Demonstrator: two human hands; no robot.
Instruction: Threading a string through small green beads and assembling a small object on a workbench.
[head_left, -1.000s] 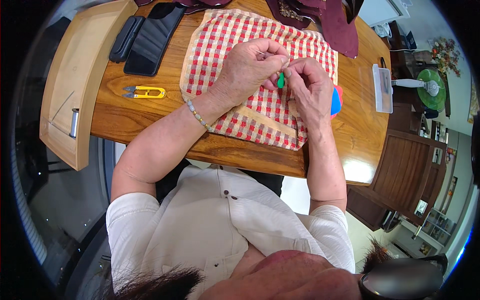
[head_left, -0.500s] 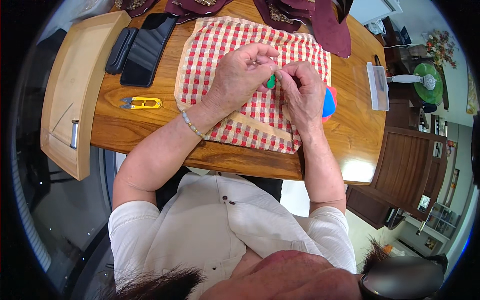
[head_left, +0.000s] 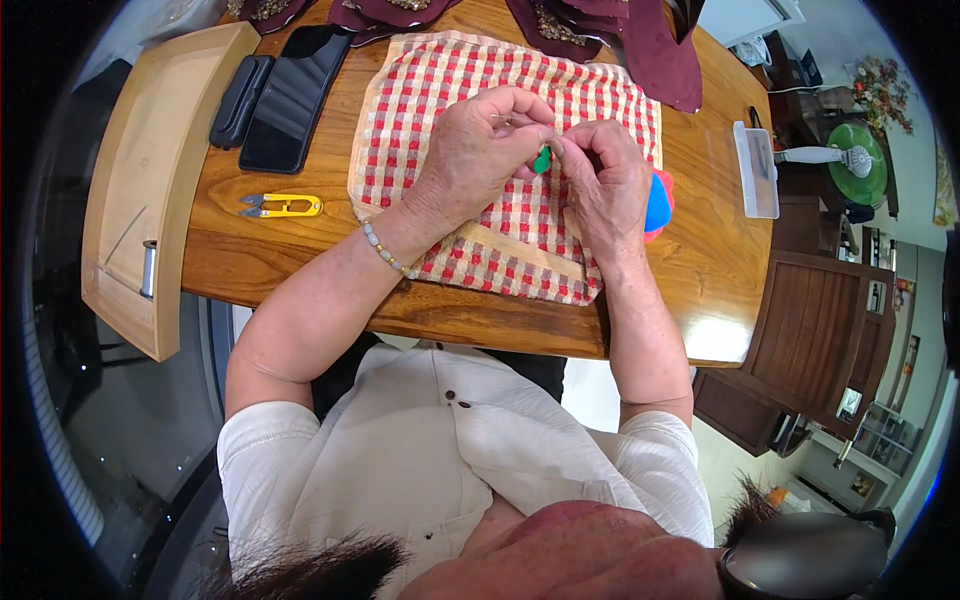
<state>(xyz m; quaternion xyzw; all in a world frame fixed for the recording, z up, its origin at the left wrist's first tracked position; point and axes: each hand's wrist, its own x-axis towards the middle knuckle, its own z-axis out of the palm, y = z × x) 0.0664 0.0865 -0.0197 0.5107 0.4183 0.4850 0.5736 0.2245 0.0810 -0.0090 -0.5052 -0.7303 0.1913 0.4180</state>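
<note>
My left hand (head_left: 487,148) and my right hand (head_left: 606,180) meet above a red, cream and brown checked cloth (head_left: 430,80), fingertips almost touching. A small green piece (head_left: 542,160) shows at the fingertips, against my left fingers. My left hand is closed in a pinch around it. A thin pale line, like a needle or a thread, shows between my left index finger and thumb. My right thumb and forefinger pinch beside the green piece; what they hold is too small to make out. Partly behind my right wrist sits a blue and red object (head_left: 657,205).
Left of the cloth lie yellow thread snips (head_left: 282,205), a black phone (head_left: 295,100) and a dark case (head_left: 241,102). A wooden tray (head_left: 150,170) holds a thread spool (head_left: 149,268). Maroon beaded fabric (head_left: 665,55) lies at the back; a clear plastic box (head_left: 757,172) is at right.
My hands stay almost in place, with only a slight shift of the fingertips. The green piece has turned a little and sits marginally lower-left between them.
</note>
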